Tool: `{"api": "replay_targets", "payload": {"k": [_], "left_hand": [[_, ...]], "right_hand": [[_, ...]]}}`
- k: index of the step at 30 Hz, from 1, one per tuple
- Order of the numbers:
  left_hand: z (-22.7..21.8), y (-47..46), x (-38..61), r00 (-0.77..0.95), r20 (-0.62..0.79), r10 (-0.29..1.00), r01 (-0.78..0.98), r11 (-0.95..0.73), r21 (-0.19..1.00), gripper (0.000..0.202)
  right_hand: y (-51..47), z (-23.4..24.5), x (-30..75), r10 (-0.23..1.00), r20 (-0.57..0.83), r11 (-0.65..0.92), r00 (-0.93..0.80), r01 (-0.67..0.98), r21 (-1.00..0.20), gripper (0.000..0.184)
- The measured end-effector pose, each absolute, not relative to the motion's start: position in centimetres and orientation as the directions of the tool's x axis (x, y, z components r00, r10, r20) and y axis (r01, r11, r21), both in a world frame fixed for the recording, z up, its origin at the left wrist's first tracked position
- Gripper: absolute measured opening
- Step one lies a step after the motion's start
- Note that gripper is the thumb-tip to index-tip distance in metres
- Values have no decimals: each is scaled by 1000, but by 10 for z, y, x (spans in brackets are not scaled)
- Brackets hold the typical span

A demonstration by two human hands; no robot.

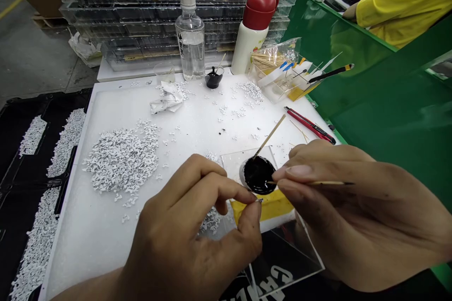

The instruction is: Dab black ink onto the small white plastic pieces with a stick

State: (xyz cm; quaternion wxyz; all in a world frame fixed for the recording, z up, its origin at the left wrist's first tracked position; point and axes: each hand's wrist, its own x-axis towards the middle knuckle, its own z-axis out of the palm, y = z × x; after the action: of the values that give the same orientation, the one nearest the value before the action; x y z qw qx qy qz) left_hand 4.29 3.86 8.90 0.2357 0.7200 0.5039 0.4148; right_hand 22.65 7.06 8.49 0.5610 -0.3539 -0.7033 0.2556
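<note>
From the head camera, the left hand [190, 225] is closed to a narrow pinch, thumb and forefinger gripping a tiny white piece [260, 201]; the right hand [339, 209] holds a thin wooden stick [314, 182] between thumb and fingers, its dark tip pointing away to the right; the piece and the stick's other end sit close together, just beside a small white dish of black liquid [259, 175]; a second wooden stick [270, 135] leans out of the dish, which rests on a clear plastic sheet [240, 162] with a yellow strip [263, 207] at its near edge; both hands are over a white foam board [88, 254], which carries a large heap of small white parts [122, 160] and many scattered ones; a black tray [21, 225] lined with more white parts lies to its left; along the far edge are a water bottle [189, 40], a white bottle with a red cap [252, 28], a small black cup [213, 77], a clear cup [164, 73] and a box of toothpicks [278, 75]; a red utility knife [310, 124] lies at the right; stacked clear trays [169, 19] rise behind; a co-worker's yellow sleeve [399, 4] shows at the top right, beyond a green bench [381, 103].
</note>
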Motion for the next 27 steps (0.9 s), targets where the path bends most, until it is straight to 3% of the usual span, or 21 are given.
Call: {"api": "replay_targets", "payload": {"k": [6, 14, 18, 23, 27], "left_hand": [[88, 38, 41, 147, 351, 925, 532, -373, 760, 16], [87, 39, 42, 141, 368, 919, 524, -385, 760, 15], [88, 37, 41, 170, 338, 926, 518, -376, 769, 14], [86, 38, 46, 105, 405, 908, 499, -401, 768, 12], [87, 38, 44, 149, 373, 916, 530, -392, 752, 14]], "right_hand": [[69, 84, 228, 797, 594, 603, -112, 210, -769, 25], [73, 85, 225, 750, 635, 656, -185, 87, -750, 44], [70, 90, 224, 746, 638, 660, -188, 82, -747, 40], [64, 93, 222, 783, 613, 622, -100, 120, -774, 18], [61, 93, 222, 793, 599, 609, -115, 114, -785, 12]]}}
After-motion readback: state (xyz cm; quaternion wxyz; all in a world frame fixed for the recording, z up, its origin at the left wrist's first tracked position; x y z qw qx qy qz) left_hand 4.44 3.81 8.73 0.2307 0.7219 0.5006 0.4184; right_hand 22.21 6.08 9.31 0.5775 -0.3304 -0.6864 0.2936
